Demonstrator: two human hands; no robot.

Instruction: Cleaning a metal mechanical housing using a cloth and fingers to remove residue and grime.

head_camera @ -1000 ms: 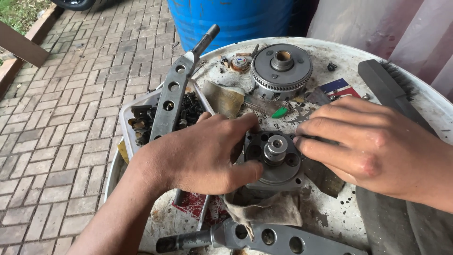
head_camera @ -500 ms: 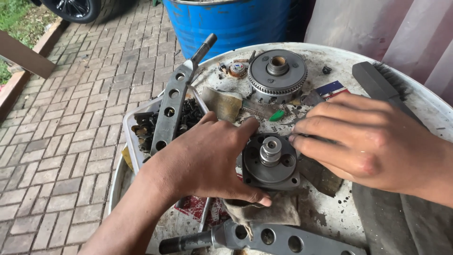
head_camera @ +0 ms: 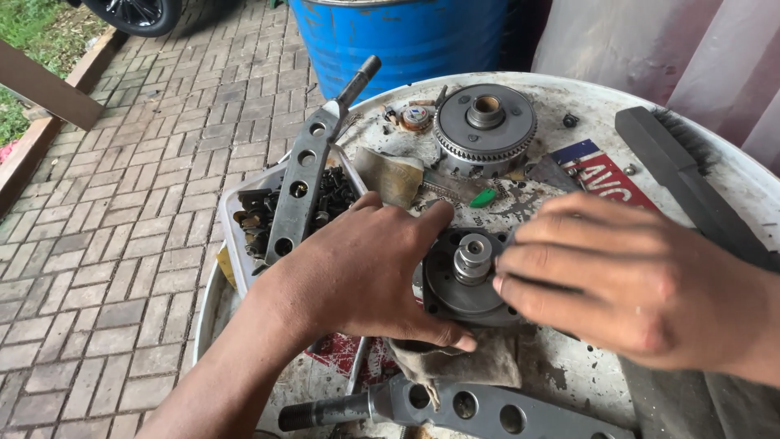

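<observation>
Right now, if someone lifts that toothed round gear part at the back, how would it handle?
The toothed gear part looks like solid metal, so probably heavy and rigid. It sits flat on the round tabletop, unlikely to tip. Surfaces look grimy, so possibly slippery; the teeth should give some grip.

An outdoor repair workshop: greasy gears (head_camera: pixel 485 122) and perforated steel bars (head_camera: pixel 296 191) on a drum-top bench (head_camera: pixel 715 175), brick paving (head_camera: pixel 106 244).

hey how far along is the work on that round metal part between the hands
Done: a toothed gear assembly already sits apart at the back of the round tabletop. In hand: the left hand and right hand grip a round hub lying on a rag. Left: bolts in the tray lie unused.
</observation>
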